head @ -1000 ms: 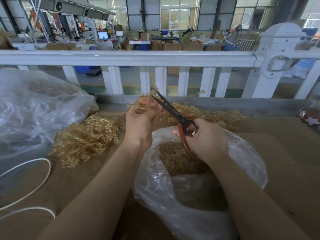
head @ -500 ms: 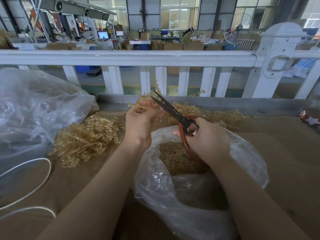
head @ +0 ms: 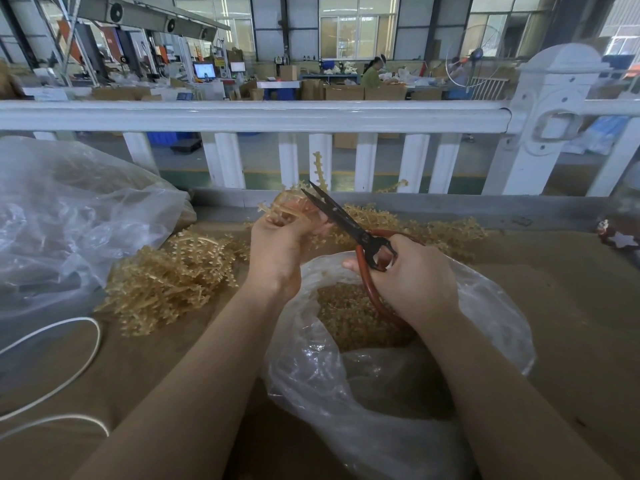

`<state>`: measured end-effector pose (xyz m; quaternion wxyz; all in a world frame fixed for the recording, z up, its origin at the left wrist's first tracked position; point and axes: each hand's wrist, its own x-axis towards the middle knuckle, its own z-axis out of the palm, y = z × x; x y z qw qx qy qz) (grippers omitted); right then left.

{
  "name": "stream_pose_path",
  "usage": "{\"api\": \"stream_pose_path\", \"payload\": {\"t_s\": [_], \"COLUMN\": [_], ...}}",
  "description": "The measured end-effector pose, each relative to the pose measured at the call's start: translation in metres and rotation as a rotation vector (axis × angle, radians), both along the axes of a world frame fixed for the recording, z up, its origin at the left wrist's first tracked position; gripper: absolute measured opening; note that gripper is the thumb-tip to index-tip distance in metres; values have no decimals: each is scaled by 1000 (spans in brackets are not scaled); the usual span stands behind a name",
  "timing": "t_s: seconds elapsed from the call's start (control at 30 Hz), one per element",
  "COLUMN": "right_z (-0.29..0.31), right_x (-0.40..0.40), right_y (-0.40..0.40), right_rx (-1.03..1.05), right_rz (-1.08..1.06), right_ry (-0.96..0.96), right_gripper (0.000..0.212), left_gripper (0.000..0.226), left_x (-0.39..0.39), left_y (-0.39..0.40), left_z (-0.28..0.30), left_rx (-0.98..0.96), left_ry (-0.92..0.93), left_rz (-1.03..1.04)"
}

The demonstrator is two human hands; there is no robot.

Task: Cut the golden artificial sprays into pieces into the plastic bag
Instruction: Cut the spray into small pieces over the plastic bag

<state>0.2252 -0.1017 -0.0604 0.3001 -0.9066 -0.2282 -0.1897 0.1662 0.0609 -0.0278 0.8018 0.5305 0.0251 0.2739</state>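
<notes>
My left hand (head: 282, 249) grips a golden spray (head: 289, 206) above the open mouth of a clear plastic bag (head: 485, 306). My right hand (head: 412, 278) holds black scissors with red handles (head: 349, 226), the blades pointing up and left against the spray. Cut golden pieces (head: 346, 317) lie inside the bag. A heap of uncut golden sprays (head: 169, 278) lies on the table to the left, and more sprays (head: 443, 230) lie behind the bag.
A large crumpled clear bag (head: 69, 216) fills the left side. A white cord (head: 69, 355) loops on the brown table (head: 571, 306). A white railing (head: 256, 116) runs along the far edge. A small red ornament (head: 620, 237) sits at the right.
The spray in my left hand has shifted slightly, one golden stalk now standing higher above the scissor tips. Both hands stay over the bag.
</notes>
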Motion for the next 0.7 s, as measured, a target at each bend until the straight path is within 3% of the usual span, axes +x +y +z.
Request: {"api": "stream_pose_path", "payload": {"t_s": [0.2,0.7], "right_z": [0,1], "right_x": [0,-4], "right_y": [-1,-2], "right_rx": [-57,-38], "right_rz": [-16,-23], "right_ry": [-22,-78], "right_gripper": [80,77], "left_gripper": [25,18], "left_x": [2,2], "left_y": [3,5], "left_z": [-3,-3], "left_rx": [35,54], "left_ry": [46,37], "left_rz": [38,-6]}}
